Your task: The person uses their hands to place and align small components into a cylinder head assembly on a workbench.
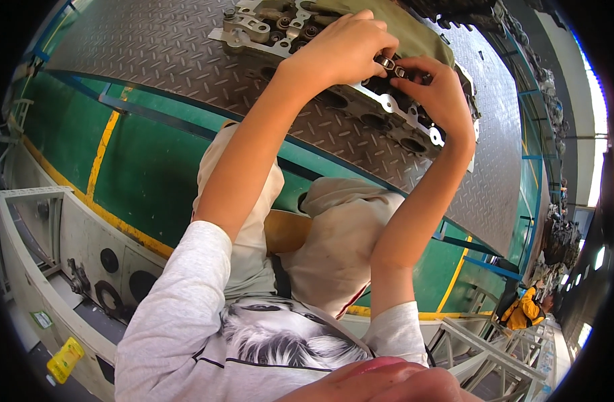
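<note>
Our hands work at a cylinder head (394, 110) on the checker-plate bench (159, 53).

An olive cloth (414, 30) drapes its far side. Our left hand (344, 50) and right hand (438, 94) pinch closed around a small metal piece (389, 65) above the grey, ported casting.

Single head-worn fisheye view, steeply downward and close over the checker-plate workbench (173, 47), edges bowed.

1. We see an olive cloth (414, 30) just beyond the fingers.
2. We note a yellow floor line (102, 151) far left of the fingers.
3. We spot a yellow bottle (64, 359) well below the fingers.
</note>
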`<move>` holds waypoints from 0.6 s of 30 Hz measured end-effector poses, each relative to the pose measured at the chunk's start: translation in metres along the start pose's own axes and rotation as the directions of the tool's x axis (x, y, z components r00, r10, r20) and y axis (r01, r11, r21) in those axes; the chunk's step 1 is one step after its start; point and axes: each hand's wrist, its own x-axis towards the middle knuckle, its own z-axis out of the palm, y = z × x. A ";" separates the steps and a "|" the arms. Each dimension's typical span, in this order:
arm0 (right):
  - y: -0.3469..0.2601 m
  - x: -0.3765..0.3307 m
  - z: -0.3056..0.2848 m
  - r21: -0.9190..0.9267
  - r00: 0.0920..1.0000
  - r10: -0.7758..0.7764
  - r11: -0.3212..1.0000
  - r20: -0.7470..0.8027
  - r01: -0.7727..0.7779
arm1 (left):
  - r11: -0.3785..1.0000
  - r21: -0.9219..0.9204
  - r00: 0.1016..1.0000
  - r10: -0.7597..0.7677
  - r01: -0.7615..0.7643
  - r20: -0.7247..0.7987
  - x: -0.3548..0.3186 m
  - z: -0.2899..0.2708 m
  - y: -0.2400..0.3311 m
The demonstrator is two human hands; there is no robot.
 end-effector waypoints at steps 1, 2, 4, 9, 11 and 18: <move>0.000 0.000 0.000 0.000 1.000 0.001 1.000 0.000 -0.001 | 1.000 0.011 1.000 -0.003 0.003 -0.011 0.000 0.001 0.000; -0.001 0.000 0.001 0.001 1.000 0.005 1.000 0.000 -0.005 | 1.000 0.011 1.000 -0.003 0.003 -0.010 -0.001 0.001 -0.001; -0.001 -0.001 -0.001 -0.001 1.000 0.008 1.000 0.001 -0.008 | 1.000 0.015 1.000 0.011 -0.011 -0.019 0.000 0.002 -0.001; -0.004 -0.002 -0.001 0.019 0.999 0.031 0.999 0.022 -0.031 | 1.000 0.024 1.000 -0.001 0.001 0.003 0.000 0.000 0.001; -0.002 -0.002 -0.002 0.030 0.999 0.033 0.999 0.013 -0.033 | 0.999 0.034 1.000 0.003 -0.002 -0.005 0.001 0.002 0.002; -0.005 -0.004 -0.004 0.043 0.999 0.044 0.998 0.003 -0.044 | 1.000 0.018 0.999 0.001 0.000 -0.051 0.001 0.006 0.004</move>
